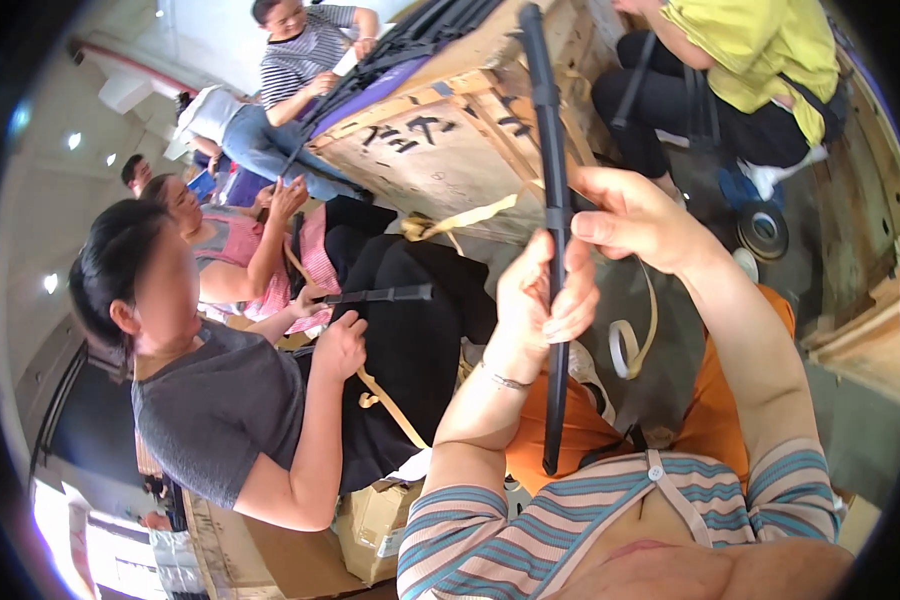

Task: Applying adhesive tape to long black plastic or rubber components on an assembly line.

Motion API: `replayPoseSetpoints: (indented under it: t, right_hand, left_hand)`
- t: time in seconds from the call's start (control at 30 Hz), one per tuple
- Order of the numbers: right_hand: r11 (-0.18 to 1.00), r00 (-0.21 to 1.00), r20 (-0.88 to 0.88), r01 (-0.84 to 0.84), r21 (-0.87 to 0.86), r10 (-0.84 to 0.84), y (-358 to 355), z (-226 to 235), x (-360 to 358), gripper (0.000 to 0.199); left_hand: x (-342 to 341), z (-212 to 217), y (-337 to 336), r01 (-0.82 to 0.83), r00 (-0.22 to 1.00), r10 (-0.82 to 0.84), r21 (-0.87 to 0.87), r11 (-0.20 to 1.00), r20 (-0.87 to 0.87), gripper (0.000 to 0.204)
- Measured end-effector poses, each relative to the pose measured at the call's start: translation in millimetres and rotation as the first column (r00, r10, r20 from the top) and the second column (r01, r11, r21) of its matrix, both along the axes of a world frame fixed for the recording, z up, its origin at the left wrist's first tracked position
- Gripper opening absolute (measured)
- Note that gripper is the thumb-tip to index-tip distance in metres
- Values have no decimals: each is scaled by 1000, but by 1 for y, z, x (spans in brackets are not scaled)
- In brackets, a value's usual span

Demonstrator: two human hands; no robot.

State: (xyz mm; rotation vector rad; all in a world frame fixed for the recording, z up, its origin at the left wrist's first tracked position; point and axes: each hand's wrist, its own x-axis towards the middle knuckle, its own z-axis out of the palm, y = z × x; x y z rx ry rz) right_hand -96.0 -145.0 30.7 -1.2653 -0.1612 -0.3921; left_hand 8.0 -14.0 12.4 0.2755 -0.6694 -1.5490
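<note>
Black rod (557,205) looks long and slim (perhaps banded mid-length).

Between the forearms (740,300), below the left hand (526,295) and right hand (632,218), there is room above the orange trousers (725,390), though a curled pale tape (616,350) runs down into it. The long black stick (556,195) bars a straight crossing between the sides. Ahead, a wooden crate (435,155) blocks the space beyond. Leftward, the neighbour's black trousers (410,350) and stick (395,294) narrow the passage. Rightward is wider, past a tape roll (749,238), until a wooden box (870,325).
</note>
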Motion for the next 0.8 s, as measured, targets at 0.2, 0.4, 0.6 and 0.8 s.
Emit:
replayPoseSetpoints:
  t: [0.2,0.4,0.6,0.8]
  right_hand:
    - [977,980,-21,198,-79,-200,-6,-4,0,20]
    - [967,967,58,252,-31,-250,-33,8,-26,20]
    - [846,951,-214,81,-526,-224,-21,-15,-13,17]
    - [902,952,-306,-125,-414,-9,-8,-7,-18,19]
  left_hand:
    - [-13,-5,3,-135,977,104,165,977,185,44]
    - [-15,-21,2,-172,895,97,135,976,435,30]
    - [-2,-13,-1,-672,564,559,-55,738,608,11]
    - [5,-6,-2,-749,528,642,-51,661,557,11]
